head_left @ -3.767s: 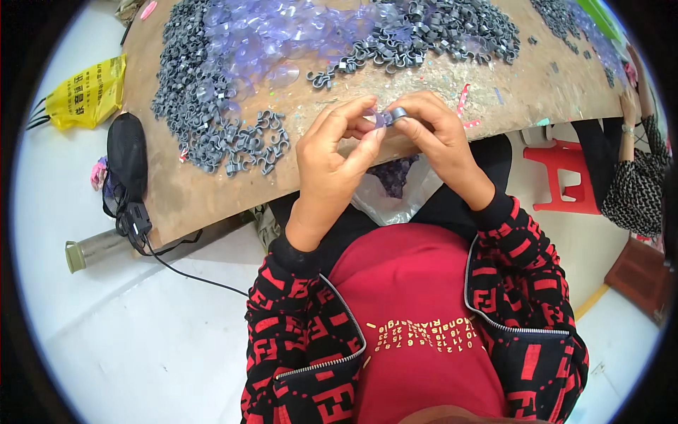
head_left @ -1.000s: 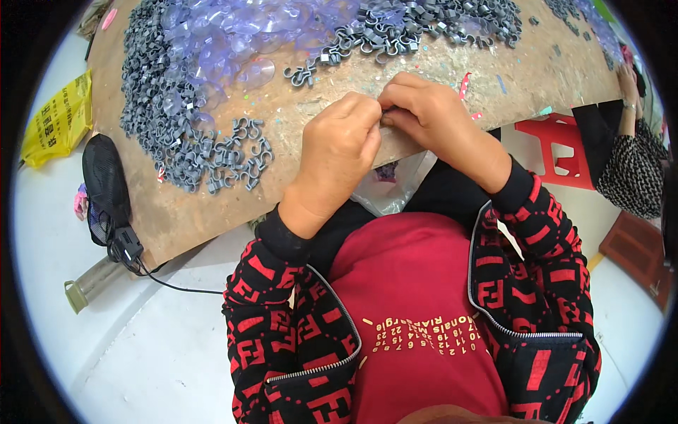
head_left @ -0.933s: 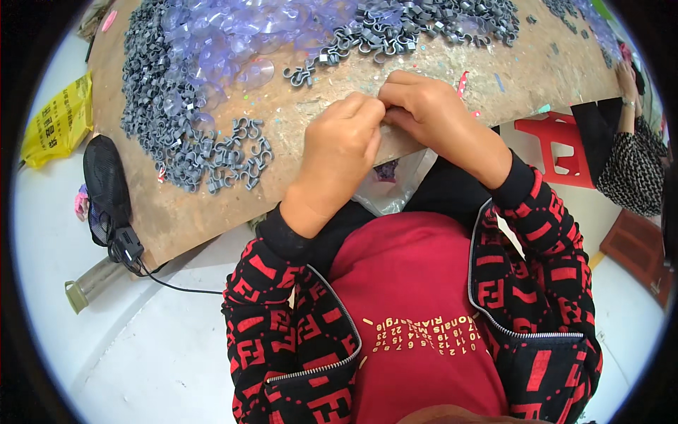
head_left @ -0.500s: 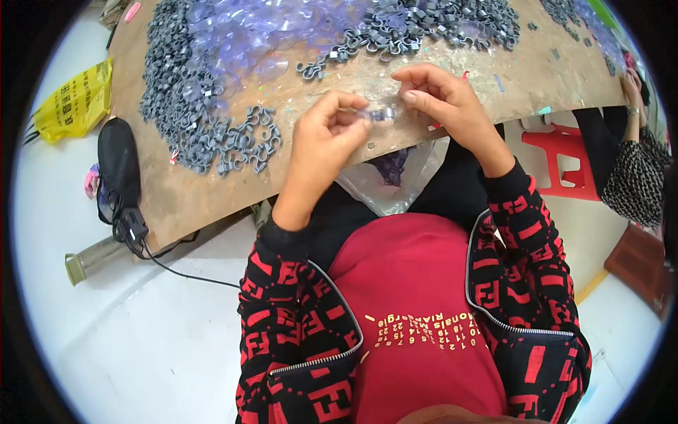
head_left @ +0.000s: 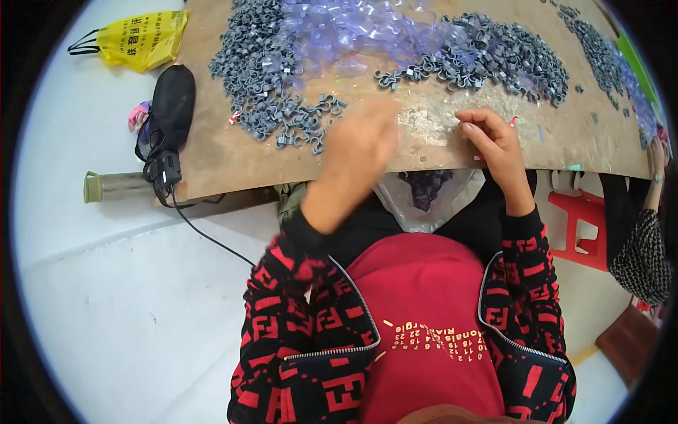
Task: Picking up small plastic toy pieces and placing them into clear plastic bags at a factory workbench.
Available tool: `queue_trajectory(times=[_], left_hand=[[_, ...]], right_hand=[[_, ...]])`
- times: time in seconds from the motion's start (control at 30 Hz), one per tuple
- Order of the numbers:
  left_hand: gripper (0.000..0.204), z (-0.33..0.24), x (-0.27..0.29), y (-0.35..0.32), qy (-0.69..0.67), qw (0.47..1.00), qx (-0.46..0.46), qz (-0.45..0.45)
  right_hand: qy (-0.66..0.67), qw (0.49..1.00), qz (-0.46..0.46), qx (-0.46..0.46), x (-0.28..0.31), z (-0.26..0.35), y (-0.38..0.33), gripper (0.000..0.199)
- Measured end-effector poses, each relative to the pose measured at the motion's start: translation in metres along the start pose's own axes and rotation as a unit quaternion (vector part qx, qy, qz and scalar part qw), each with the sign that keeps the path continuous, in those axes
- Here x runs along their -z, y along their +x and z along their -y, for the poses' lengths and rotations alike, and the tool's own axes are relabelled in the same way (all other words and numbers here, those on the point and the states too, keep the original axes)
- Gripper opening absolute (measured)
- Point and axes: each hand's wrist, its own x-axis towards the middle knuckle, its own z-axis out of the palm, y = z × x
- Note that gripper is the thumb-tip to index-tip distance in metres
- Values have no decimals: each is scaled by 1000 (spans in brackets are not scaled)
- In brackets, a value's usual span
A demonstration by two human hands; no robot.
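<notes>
My left hand (head_left: pixel 360 145) is smeared by motion above the table, just right of the loose grey clips (head_left: pixel 305 119). Its fingers do not show clearly, nor whether anything is in them. Over the table's near part, my right hand (head_left: pixel 496 141) has its thumb and forefinger drawn together in a pinch, the other fingers curled. Whatever lies between those fingertips, if anything, is too small to make out. Beyond both hands are a heap of grey plastic clips (head_left: pixel 505 56) and a spread of clear, violet-tinted suction cups (head_left: pixel 367 32).
A clear plastic bag (head_left: pixel 458 201) with dark pieces hangs at the table edge before my lap. To the left are a yellow bag (head_left: pixel 145 41), a black pouch (head_left: pixel 174 99), a cable and a bottle (head_left: pixel 123 187). Another person's arm (head_left: pixel 653 184) and a red stool (head_left: pixel 583 230) are right.
The view has shifted left, so the table sits further right and lower. My hands have moved apart; the small clear-and-grey piece seen between them no longer shows. My left hand is now blurred.
</notes>
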Motion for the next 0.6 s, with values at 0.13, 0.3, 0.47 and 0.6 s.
queue_trajectory(times=[0.13,0.3,0.47,0.6], left_hand=[[21,67,15,44,130,987,2,-90],[16,91,9,56,224,972,48,-47],[9,67,12,43,-23,980,172,-101],[11,36,16,22,-430,835,327,-101]], right_hand=[[-1,1000,10,22,-4,1,1,20],[-18,997,-9,76,-4,-1,2,18],[-26,998,-19,61,-6,6,0,18],[-127,979,-39,152,-19,12,11,17]])
